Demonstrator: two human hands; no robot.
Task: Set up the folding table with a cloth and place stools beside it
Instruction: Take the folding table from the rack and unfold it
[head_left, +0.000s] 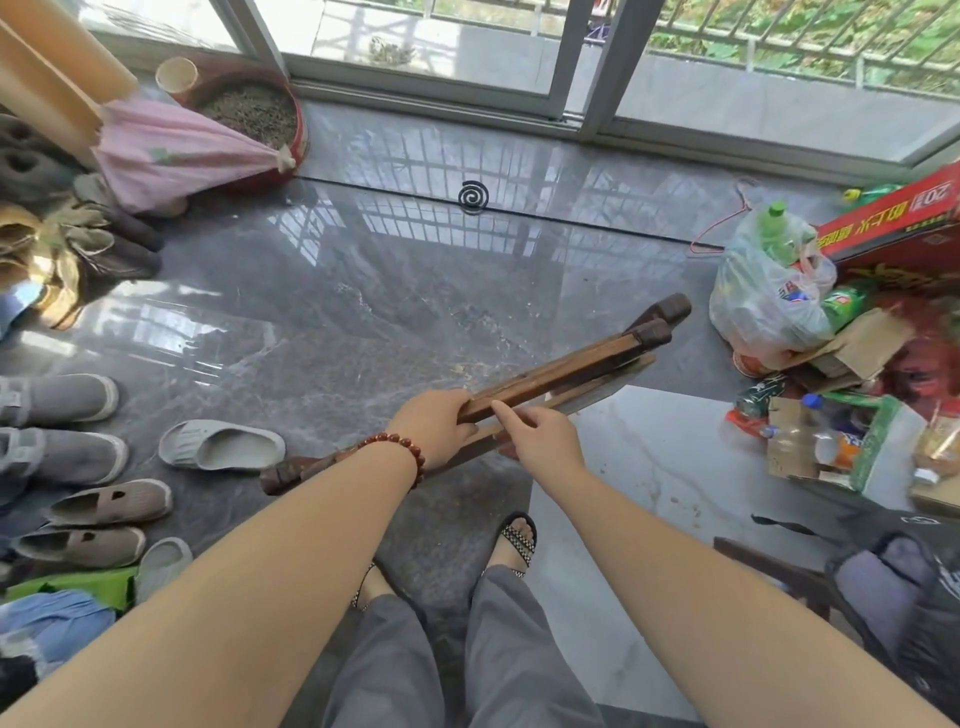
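1. We hold the folding table (561, 364), its dark wooden bars folded together, tilted above the middle of the floor (363, 291).
2. Our left grip (434, 428) clamps the upper bar's near end; our right grip (543, 439) pinches it just beside.
3. Shoes (104, 499) line the floor's left edge.

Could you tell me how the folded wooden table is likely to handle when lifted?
Probably stiff: the table is made of solid dark wooden bars. Its legs may swing apart, as the stacked bars splay where the left hand and right hand hold them. Its feet might slide on the glossy floor.
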